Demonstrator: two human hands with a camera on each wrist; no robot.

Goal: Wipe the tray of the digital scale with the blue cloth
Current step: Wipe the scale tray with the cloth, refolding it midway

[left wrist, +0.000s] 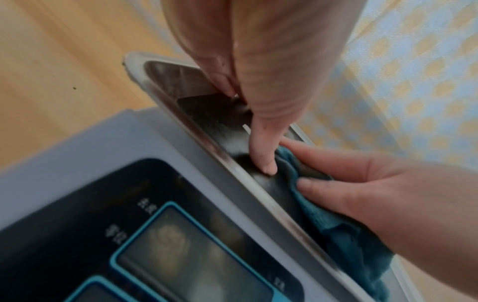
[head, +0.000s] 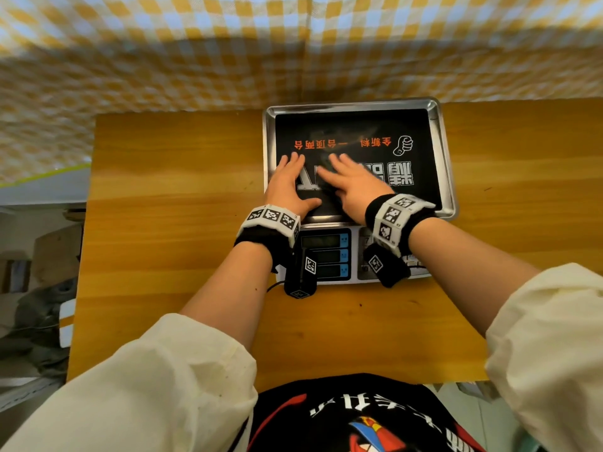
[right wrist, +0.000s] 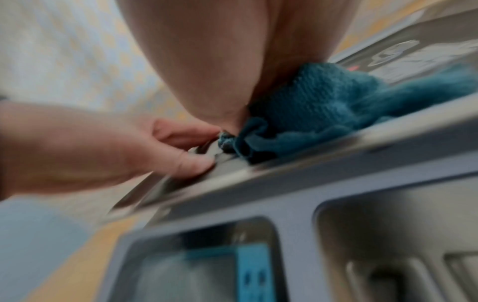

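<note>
Fingers of the right hand lie flat, pressing the soft blue cloth on the shiny metal scale tray, while the left hand rests flat beside it, so a hard push could slide the loose tray.

Light: bright, even | head view: edges bowed | right wrist view: heavily blurred

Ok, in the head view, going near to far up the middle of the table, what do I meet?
Bare wooden table → scale's display panel → left hand and right hand side by side on the tray → red lettering → tray's far rim → checked cloth.
</note>
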